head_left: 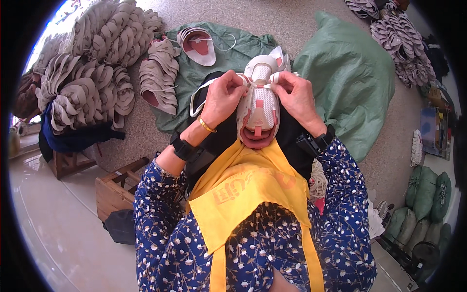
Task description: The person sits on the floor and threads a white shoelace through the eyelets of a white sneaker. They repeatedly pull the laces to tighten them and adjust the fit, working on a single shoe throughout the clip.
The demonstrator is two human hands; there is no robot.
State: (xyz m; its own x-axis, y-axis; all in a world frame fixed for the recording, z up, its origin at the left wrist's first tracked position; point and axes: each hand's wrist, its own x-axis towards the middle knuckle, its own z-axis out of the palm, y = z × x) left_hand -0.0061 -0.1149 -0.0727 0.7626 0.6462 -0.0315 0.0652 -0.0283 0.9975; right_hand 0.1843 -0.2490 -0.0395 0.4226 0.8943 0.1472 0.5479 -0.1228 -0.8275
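Both hands meet over a white and pink shoe near the upper middle of the head view. Fingers and thumb of the left hand pinch white lace at the shoe's left edge, and the right hand pinches it at the right edge. A white loop hangs left of the left hand. The shoe lies above the yellow apron, its pink-lined end toward the wearer.

A gold bracelet circles the left wrist; black devices are strapped on both forearms, above blue floral sleeves.

Beyond the hands, a green cloth covers part of the speckled floor, with a pale shoe upper on it. Left of that stands a row of nested uppers, and large heaps of uppers fill the upper left. A green sack spreads at the upper right, with more bundled uppers past it. At lower left is a wooden stool; at lower right, filled green bags.
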